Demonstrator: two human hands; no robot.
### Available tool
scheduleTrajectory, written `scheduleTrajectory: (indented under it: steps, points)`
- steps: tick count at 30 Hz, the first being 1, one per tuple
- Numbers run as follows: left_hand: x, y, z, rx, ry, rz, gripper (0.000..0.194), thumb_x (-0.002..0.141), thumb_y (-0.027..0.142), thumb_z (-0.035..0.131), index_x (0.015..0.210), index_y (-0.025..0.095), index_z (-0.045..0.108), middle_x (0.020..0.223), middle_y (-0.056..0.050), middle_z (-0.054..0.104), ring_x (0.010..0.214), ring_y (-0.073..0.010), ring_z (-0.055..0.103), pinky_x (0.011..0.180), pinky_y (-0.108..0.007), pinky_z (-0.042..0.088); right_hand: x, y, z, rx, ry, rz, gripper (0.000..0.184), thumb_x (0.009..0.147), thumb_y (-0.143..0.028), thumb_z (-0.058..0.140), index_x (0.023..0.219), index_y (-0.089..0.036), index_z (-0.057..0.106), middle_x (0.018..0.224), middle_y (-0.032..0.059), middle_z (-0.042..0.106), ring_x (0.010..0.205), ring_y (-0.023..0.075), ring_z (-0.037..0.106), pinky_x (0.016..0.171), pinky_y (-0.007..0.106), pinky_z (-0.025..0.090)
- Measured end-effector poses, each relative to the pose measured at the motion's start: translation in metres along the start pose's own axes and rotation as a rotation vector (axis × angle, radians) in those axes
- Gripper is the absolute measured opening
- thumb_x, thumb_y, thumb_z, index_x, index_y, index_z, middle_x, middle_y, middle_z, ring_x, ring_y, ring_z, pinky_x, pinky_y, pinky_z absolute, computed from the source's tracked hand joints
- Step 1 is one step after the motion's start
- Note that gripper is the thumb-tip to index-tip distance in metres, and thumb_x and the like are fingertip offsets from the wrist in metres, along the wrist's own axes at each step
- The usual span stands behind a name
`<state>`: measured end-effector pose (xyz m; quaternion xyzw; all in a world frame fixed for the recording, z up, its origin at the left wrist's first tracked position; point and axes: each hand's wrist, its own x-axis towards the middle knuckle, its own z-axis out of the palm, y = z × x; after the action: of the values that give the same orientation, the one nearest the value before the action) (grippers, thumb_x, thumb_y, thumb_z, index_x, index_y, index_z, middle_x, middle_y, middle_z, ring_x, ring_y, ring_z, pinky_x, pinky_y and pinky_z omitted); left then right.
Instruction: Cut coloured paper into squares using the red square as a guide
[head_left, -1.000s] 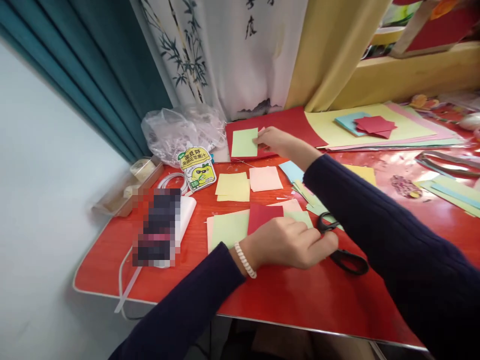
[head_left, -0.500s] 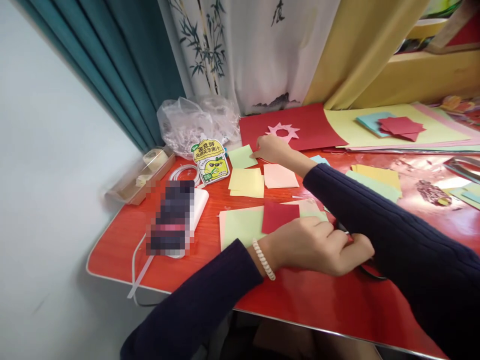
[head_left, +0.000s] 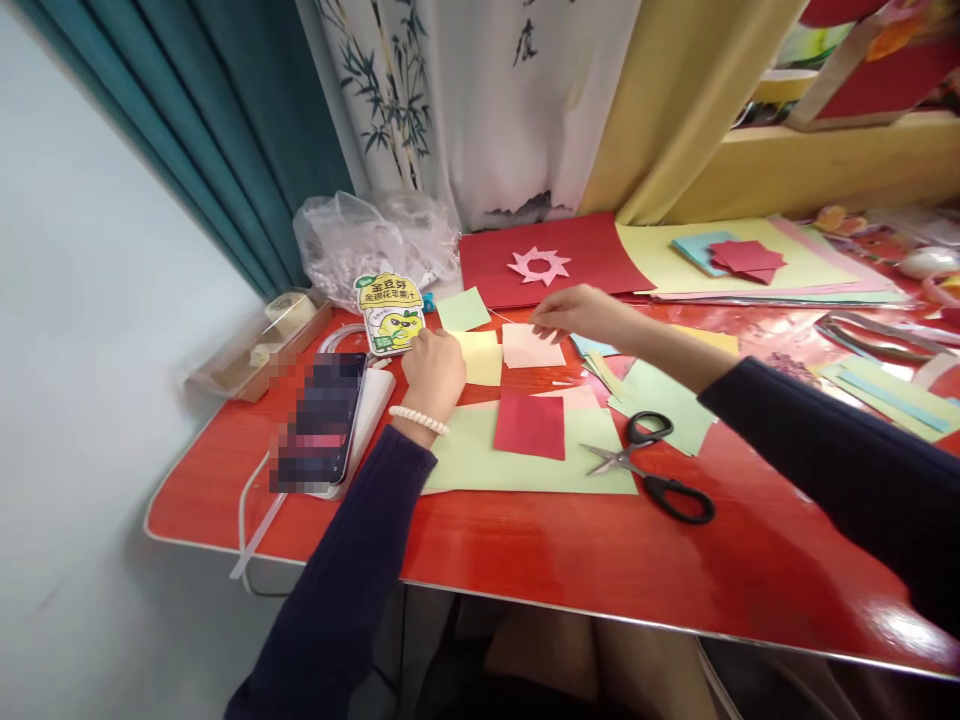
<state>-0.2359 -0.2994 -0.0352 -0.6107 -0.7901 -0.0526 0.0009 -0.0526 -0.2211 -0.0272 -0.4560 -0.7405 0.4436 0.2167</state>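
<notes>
My left hand (head_left: 433, 372), with a white coiled band at the wrist, is curled at the left edge of the yellow paper squares (head_left: 482, 358). Its fingertips are hidden, so what they grip does not show. Above the pink paper square (head_left: 534, 346) my right hand (head_left: 581, 314) hangs with fingers loosely bent and apart, fingertips at its upper edge. A light green square (head_left: 462, 309) lies just behind. Closer to me, a dark red square (head_left: 529, 425) rests on a larger green sheet (head_left: 465, 465). Black-handled scissors (head_left: 637, 460) lie with blades parted, partly over that sheet.
A phone (head_left: 322, 420) lies on a white block at the left, near a juice label (head_left: 391, 312) and a clear-lidded box (head_left: 259, 345). A pink folded paper ring (head_left: 539, 266) sits on red sheets (head_left: 622, 270). Paper strips (head_left: 892, 395) lie to the right.
My left hand has moved left and away from me, from beside the scissors to the yellow squares, uncovering the scissors. My right hand has gone from the green square to the pink one.
</notes>
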Motion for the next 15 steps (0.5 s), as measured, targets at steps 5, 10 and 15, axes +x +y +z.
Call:
scheduleTrajectory:
  steps: [5,10,15]
  points:
    - [0.011,-0.009,0.008,-0.065,-0.074,-0.041,0.053,0.083,0.035,0.058,0.117,-0.005,0.055,0.124,-0.033,0.05,0.12,-0.0413,0.047,0.09,-0.044,0.043,-0.012,-0.013,0.033,0.289,-0.185,0.137,0.011,0.077,-0.013,0.064,0.069,-0.019,0.067,0.085,0.0102,0.072,0.086,0.0225,0.07,0.088,0.039,0.056]
    - [0.029,-0.022,0.011,-0.245,-0.21,0.02,0.036,0.078,0.041,0.061,0.092,0.007,0.066,0.095,-0.021,0.067,0.098,-0.0326,0.061,0.079,-0.037,0.045,-0.012,-0.009,0.035,0.42,-0.24,0.2,0.013,0.074,-0.011,0.063,0.066,-0.02,0.067,0.084,0.0097,0.073,0.095,0.0232,0.069,0.094,0.038,0.054]
    - [0.03,-0.023,0.012,-0.467,-0.276,0.06,0.022,0.075,0.034,0.063,0.082,0.013,0.066,0.078,-0.011,0.068,0.08,-0.0243,0.063,0.067,-0.032,0.045,-0.011,-0.003,0.034,0.473,-0.244,0.215,0.015,0.077,-0.011,0.058,0.071,-0.02,0.068,0.086,0.008,0.074,0.095,0.0206,0.069,0.097,0.036,0.052]
